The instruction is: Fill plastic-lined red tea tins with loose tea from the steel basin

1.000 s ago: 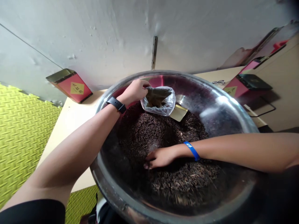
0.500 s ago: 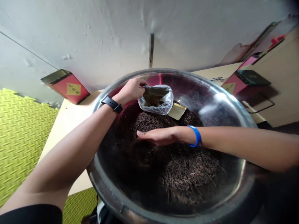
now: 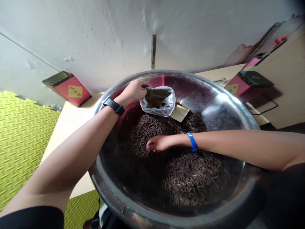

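Observation:
A wide metal basin (image 3: 238,105) holds a heap of dark dried tea leaves (image 3: 193,173). Toward its far side stands a container lined with a clear plastic bag (image 3: 166,109), its mouth facing up. My left hand (image 3: 134,92), with a black watch at the wrist, pinches the left rim of that bag. Beside the bag, on the leaves, is a flat gold-coloured piece (image 3: 180,113) that looks like a lid. My right hand (image 3: 159,143), below a blue wristband, is down in the leaves with its fingers curled around some; the fingertips are partly hidden.
A red tin (image 3: 73,92) with a yellow label stands on the pale table (image 3: 78,117) at the left. Another red tin (image 3: 250,82) is at the right, near a pair of glasses (image 3: 220,80). Behind rises a grey wall (image 3: 107,38); yellow mat (image 3: 26,127) covers the floor.
My right hand has turned over and curled its fingers in the leaves, shifting slightly right. My left hand keeps its pinch on the bag.

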`<state>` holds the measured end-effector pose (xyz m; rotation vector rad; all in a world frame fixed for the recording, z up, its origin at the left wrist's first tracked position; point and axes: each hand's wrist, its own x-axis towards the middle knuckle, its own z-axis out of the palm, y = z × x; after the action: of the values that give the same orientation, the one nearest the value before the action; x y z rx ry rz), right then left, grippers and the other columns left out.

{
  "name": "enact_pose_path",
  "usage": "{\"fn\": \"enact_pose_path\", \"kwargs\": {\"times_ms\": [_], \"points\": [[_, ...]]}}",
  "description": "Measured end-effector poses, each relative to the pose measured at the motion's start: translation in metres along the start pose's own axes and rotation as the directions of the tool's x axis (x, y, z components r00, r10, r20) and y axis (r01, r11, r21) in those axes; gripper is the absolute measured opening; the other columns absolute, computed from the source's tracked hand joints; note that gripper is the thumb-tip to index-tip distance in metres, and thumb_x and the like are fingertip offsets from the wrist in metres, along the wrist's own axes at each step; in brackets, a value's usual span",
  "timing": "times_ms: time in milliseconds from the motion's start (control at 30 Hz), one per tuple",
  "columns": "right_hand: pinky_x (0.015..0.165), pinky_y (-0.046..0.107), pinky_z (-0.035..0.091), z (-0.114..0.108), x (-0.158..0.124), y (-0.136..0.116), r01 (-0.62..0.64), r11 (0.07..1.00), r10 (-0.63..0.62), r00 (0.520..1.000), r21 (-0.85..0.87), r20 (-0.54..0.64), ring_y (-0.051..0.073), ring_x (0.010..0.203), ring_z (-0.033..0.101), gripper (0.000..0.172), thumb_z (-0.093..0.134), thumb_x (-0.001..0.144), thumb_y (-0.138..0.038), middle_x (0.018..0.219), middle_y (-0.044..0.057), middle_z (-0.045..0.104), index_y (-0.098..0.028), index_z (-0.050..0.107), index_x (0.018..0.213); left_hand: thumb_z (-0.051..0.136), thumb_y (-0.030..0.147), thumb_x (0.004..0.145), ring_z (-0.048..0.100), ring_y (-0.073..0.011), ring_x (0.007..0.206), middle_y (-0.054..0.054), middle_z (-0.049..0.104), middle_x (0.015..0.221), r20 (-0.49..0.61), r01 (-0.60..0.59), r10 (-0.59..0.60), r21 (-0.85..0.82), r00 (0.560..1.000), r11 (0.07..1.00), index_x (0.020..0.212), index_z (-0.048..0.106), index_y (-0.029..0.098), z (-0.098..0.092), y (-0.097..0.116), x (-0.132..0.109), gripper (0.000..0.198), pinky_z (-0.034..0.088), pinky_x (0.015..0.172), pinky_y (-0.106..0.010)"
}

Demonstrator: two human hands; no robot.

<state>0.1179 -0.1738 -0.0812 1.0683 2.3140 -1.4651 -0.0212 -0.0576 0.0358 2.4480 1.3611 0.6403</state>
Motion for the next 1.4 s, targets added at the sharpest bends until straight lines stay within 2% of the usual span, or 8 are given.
{"fn": "enact_pose_path", "kwargs": {"times_ms": [133,300,667,933,1100,1267,1333,1400], "points": [[0.059,0.021,0.045,0.027,0.005,0.003,-0.162,0.900,0.132,0.986,0.404,0.101,0.010,0.074,0.052,0.046,0.044,0.082,-0.050,0.103,0.007,0.057,-0.016,0.054,0.111,0.047,0.020,0.070,0.052,-0.0175,0.086,-0.001,0.068,0.093,0.005,0.005,-0.005,0.001,1.000,1.000,0.105,0.064,0.019,0.000,0.000,0.000,0.038,0.039,0.078,-0.030],[0.063,0.031,0.048,0.035,0.002,0.007,-0.117,0.916,0.017,0.967,0.383,0.254,0.016,0.083,0.058,0.064,0.020,0.086,-0.061,0.113,0.013,0.056,-0.015,0.053,0.116,0.048,0.018,0.071,0.052,-0.0167,0.084,-0.002,0.068,0.095,-0.008,-0.008,0.008,0.006,1.000,1.000,0.105,0.064,0.018,0.001,-0.001,-0.001,0.037,0.040,0.077,-0.028],[0.049,0.022,0.041,-0.010,-0.022,-0.032,-0.149,0.780,-0.237,0.828,0.607,0.508,0.011,0.062,0.056,0.061,0.024,0.083,-0.065,0.086,0.004,0.061,-0.016,0.059,0.087,0.048,0.020,0.072,0.053,-0.0176,0.086,-0.001,0.068,0.093,-0.009,-0.008,0.009,0.021,1.000,1.000,0.105,0.064,0.019,0.002,-0.003,0.001,0.037,0.040,0.077,-0.029],[0.046,0.021,0.026,-0.051,-0.047,-0.073,0.204,0.975,-0.203,0.979,0.089,-0.019,0.005,0.045,0.031,0.049,0.038,0.083,-0.056,0.052,-0.004,0.039,-0.014,0.045,0.059,0.043,0.015,0.070,0.057,-0.0167,0.081,-0.004,0.067,0.093,-0.059,-0.137,0.139,0.037,0.989,0.990,0.100,0.066,0.016,0.007,-0.015,0.003,0.038,0.043,0.073,-0.028],[0.065,0.028,0.035,-0.108,-0.063,-0.071,-0.001,0.873,-0.314,0.763,-0.488,-0.565,0.014,0.071,0.048,0.042,0.032,0.089,-0.043,0.076,0.006,0.053,-0.011,0.058,0.079,0.043,0.016,0.071,0.058,-0.0174,0.082,-0.004,0.067,0.093,-0.059,-0.144,0.146,0.024,0.988,0.989,0.096,0.067,0.019,0.006,-0.013,0.002,0.035,0.043,0.072,-0.027],[0.088,0.041,0.033,-0.106,-0.058,-0.052,-0.086,0.676,-0.446,0.743,-0.732,-0.499,0.026,0.104,0.044,0.031,0.040,0.087,-0.032,0.111,0.014,0.050,-0.011,0.060,0.099,0.043,0.015,0.070,0.058,-0.0173,0.083,-0.004,0.067,0.094,-0.043,-0.107,0.108,0.027,0.993,0.994,0.096,0.067,0.019,0.006,-0.011,0.003,0.035,0.043,0.073,-0.026],[0.093,0.042,0.031,-0.081,-0.061,-0.056,0.041,0.674,-0.539,0.709,-0.737,-0.454,0.025,0.109,0.041,0.033,0.034,0.089,-0.030,0.116,0.013,0.048,-0.012,0.058,0.105,0.043,0.015,0.071,0.058,-0.0169,0.083,-0.003,0.067,0.095,-0.039,-0.097,0.098,0.023,0.994,0.995,0.097,0.067,0.019,0.005,-0.010,0.002,0.036,0.042,0.074,-0.026],[0.092,0.037,0.036,-0.050,-0.065,-0.058,0.287,0.665,-0.593,0.764,-0.690,-0.255,0.022,0.106,0.046,0.035,0.033,0.090,-0.030,0.111,0.011,0.053,-0.012,0.058,0.106,0.043,0.014,0.072,0.057,-0.0162,0.082,-0.003,0.067,0.097,-0.030,-0.094,0.094,0.016,0.995,0.995,0.100,0.066,0.017,0.004,-0.009,0.001,0.036,0.042,0.074,-0.025]]}}
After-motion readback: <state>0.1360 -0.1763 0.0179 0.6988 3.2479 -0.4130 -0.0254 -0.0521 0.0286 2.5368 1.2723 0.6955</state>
